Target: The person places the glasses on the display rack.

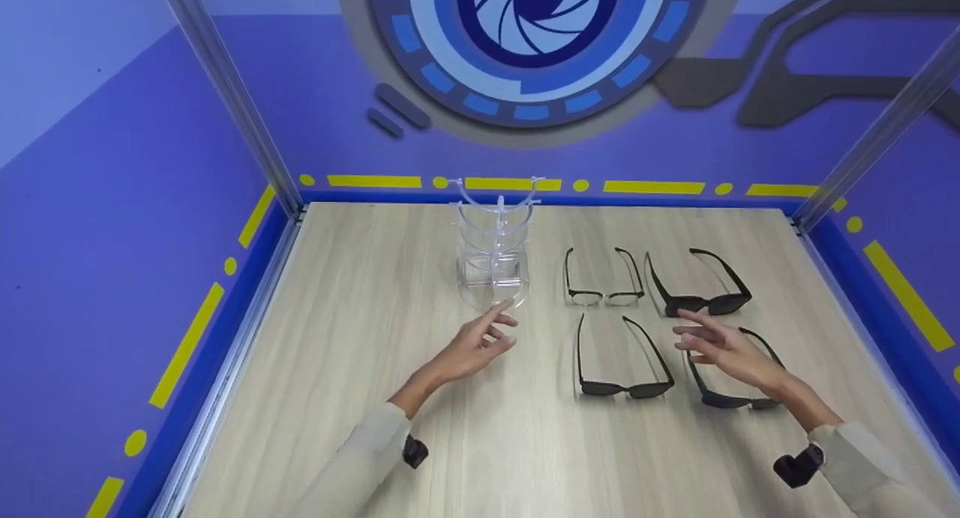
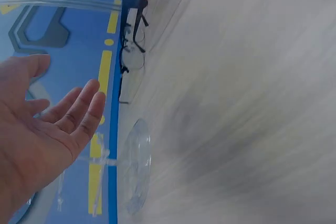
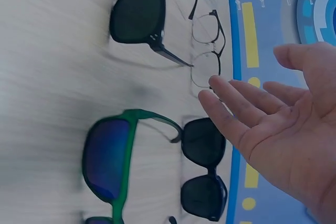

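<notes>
My left hand [image 1: 474, 345] hovers over the table just in front of a clear plastic eyewear stand [image 1: 495, 267], fingers loosely extended and holding nothing. To the right, my right hand [image 1: 726, 351] hangs in the air above the sunglasses, its fingers relaxed with nothing in them. Beneath it lie green-framed sunglasses [image 3: 125, 161], partly covered by the hand in the head view. Behind these are black sunglasses [image 1: 709, 305]. Further left lie clear-lens eyeglasses [image 1: 606, 298] at the back and dark sunglasses [image 1: 627, 389] in front. All four have their temples unfolded and pointing toward the back wall.
The pale wood table [image 1: 337, 338] is enclosed by a blue printed back wall [image 1: 315, 98] and side walls. Metal posts [image 1: 247, 106] stand at the back corners. A small black wrist camera [image 1: 798, 465] sits at the right cuff.
</notes>
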Motion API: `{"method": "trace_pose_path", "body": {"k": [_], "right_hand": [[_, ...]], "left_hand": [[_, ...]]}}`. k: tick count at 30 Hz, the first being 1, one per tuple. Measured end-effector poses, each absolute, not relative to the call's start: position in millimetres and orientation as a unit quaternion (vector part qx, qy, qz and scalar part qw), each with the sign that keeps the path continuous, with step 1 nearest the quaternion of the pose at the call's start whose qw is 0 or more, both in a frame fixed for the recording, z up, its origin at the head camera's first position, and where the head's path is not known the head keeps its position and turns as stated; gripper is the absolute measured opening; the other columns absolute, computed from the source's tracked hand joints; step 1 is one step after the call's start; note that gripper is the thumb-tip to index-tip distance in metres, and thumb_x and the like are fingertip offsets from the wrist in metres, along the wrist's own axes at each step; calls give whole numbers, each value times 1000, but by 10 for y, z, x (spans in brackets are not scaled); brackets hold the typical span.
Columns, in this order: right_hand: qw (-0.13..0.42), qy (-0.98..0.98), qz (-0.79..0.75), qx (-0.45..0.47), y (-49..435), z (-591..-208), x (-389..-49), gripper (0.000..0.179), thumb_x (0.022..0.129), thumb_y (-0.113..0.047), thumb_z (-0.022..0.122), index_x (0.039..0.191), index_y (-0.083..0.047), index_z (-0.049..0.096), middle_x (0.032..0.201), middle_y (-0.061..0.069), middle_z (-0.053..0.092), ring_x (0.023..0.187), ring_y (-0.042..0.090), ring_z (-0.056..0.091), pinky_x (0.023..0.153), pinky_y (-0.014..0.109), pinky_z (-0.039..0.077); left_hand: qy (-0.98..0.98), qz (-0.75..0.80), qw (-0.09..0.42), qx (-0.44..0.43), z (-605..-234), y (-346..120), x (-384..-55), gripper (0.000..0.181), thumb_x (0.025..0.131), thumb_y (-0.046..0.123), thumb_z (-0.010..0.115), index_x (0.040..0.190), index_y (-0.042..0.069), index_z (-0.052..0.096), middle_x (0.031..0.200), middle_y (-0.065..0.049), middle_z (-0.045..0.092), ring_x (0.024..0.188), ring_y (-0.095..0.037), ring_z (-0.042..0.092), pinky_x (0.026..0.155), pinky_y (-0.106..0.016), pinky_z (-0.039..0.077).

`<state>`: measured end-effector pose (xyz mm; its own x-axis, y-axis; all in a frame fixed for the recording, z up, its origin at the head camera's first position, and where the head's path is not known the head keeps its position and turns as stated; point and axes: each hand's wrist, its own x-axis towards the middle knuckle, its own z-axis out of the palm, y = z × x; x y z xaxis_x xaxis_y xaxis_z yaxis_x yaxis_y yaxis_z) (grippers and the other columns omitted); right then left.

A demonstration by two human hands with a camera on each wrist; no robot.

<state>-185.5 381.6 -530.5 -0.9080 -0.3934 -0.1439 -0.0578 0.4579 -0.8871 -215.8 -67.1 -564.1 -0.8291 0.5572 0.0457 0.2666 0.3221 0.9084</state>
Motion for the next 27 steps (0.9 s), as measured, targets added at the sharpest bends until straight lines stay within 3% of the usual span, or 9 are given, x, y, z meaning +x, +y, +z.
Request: {"method": "trace_pose_path", "body": {"k": [3, 6, 9, 15, 23, 27], "right_hand": [[171, 842, -496, -126, 3792, -5350, -1821, 61, 109, -22, 49, 158, 5, 25, 149, 38, 44, 126, 21, 65, 98, 36, 57], [183, 844, -490, -122, 3749, -5390, -1803, 61, 109, -23, 49, 157, 6, 26, 149, 38, 44, 131, 45, 56, 99, 40, 56], [201, 839, -491, -121, 3702, -5438, -1786, 61, 109, -23, 49, 156, 10, 26, 150, 40, 40, 133, 54, 50, 100, 45, 55], [240, 834, -488, -90, 3667, -5504, -1757, 65, 108, -22, 51, 155, 12, 23, 154, 42, 31, 136, 57, 45, 99, 52, 55], [230, 840, -489, -55, 3548, -5584, -1691, 64, 108, -23, 51, 153, 15, 27, 145, 42, 45, 127, 51, 57, 91, 47, 60], [220, 843, -488, -55, 3531, -5591, -1664, 60, 107, -18, 51, 151, 17, 29, 129, 38, 59, 114, 40, 66, 81, 39, 62]], "left_hand": [[803, 504, 152, 279, -5692, -532, -2127, 61, 107, 24, 54, 160, 10, 29, 140, -17, 58, 114, -26, 65, 95, -35, 55], [803, 493, 160, 294, -5756, -412, -2085, 60, 106, 24, 54, 160, 10, 31, 140, -18, 58, 113, -26, 67, 93, -30, 55], [798, 498, 171, 292, -5838, -281, -2039, 60, 106, 22, 54, 160, 10, 31, 139, -20, 58, 111, -27, 67, 92, -27, 55], [782, 521, 205, 273, -5973, 123, -2005, 61, 103, 20, 57, 159, 12, 33, 136, -22, 60, 109, -28, 70, 80, -23, 58], [753, 559, 233, 259, -6057, 397, -1955, 56, 102, 5, 55, 155, 5, 38, 131, -27, 58, 102, -44, 69, 77, -51, 62], [752, 567, 215, 259, -6059, 459, -1960, 53, 100, 0, 54, 152, 0, 41, 126, -29, 59, 100, -45, 69, 68, -31, 61]]}}
